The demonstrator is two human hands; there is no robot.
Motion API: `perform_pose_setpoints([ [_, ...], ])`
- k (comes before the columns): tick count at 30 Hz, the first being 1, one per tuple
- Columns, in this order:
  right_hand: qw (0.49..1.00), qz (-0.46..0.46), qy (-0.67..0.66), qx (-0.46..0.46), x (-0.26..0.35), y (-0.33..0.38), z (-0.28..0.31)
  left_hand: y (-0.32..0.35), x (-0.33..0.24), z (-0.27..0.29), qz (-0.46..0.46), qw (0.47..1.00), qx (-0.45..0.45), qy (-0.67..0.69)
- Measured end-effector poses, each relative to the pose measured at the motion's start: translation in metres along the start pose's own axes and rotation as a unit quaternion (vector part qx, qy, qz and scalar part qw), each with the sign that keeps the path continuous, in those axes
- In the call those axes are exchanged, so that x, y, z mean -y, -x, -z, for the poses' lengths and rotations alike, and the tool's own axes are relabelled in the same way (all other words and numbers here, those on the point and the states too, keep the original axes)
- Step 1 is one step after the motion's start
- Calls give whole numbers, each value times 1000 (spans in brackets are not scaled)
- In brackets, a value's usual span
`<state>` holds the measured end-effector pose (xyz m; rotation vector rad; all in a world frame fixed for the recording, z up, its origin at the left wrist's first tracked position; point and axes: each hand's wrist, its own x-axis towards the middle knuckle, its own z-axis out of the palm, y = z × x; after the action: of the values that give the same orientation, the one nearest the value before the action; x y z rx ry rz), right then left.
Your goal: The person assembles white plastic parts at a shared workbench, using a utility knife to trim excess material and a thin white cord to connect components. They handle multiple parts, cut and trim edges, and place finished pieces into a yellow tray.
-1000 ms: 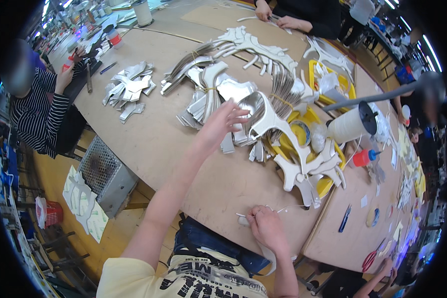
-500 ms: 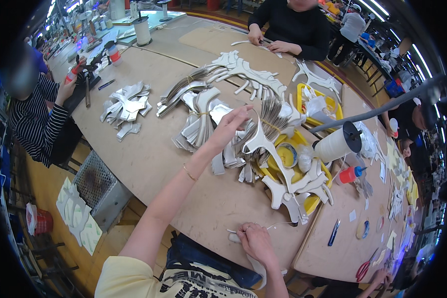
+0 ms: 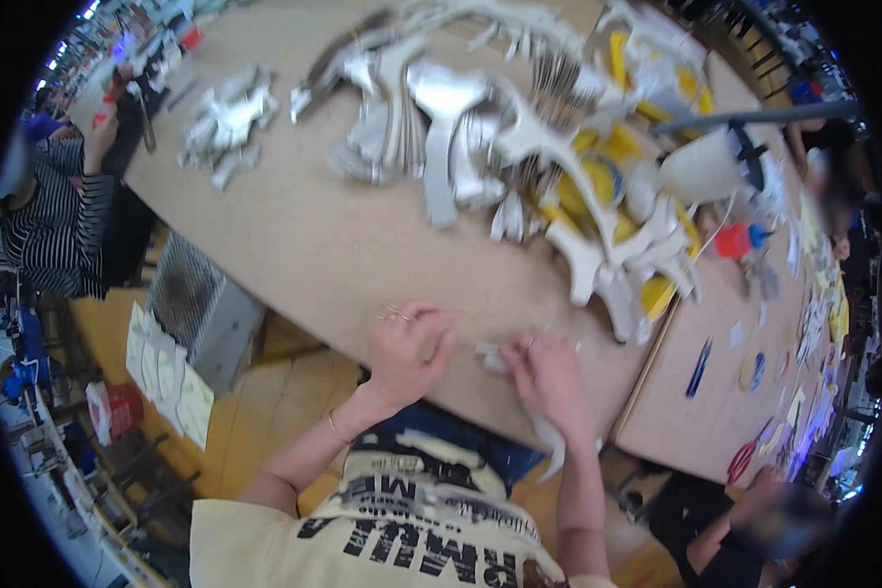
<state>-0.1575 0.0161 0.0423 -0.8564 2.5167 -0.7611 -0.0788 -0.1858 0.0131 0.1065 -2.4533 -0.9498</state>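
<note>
Both hands sit right at the near table edge [image 3: 294, 294]: the right hand [image 3: 549, 377] is pinched on a small white piece [image 3: 490, 355], with a pale strip [image 3: 551, 441] hanging below it off the edge, and the left hand [image 3: 407, 345] rests beside it, fingers curled loosely, can't tell if it grips anything. Being that close to the edge, I'd guess the piece could slip and drop to the floor. Further out, the heap of silver-white cutouts [image 3: 461, 147] looks loosely stacked, so a careless reach could scatter it toward the white jug [image 3: 701, 169].

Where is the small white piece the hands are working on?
In the head view, the small white piece lies at the table's near edge, between the left hand and right hand.
</note>
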Motion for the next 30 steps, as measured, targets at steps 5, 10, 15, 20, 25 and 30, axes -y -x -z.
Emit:
perform_pose_setpoints([
  [5,999,-30,-20,-16,4,2,-11,60,-18,-6,-40,985,152,-64],
  [10,997,-24,-22,-73,9,5,-18,62,-17,-22,-74,980,131,-127],
  [15,987,-7,58,-153,11,12,-10,64,-18,-26,-78,977,126,-151],
  [20,997,25,17,-74,10,12,-5,59,-17,-23,-28,989,131,-62],
  [25,999,-7,-26,-26,12,11,-9,46,-24,-1,167,978,79,96],
  [30,999,4,-28,-30,11,12,-13,35,-26,-2,151,979,133,24],
])
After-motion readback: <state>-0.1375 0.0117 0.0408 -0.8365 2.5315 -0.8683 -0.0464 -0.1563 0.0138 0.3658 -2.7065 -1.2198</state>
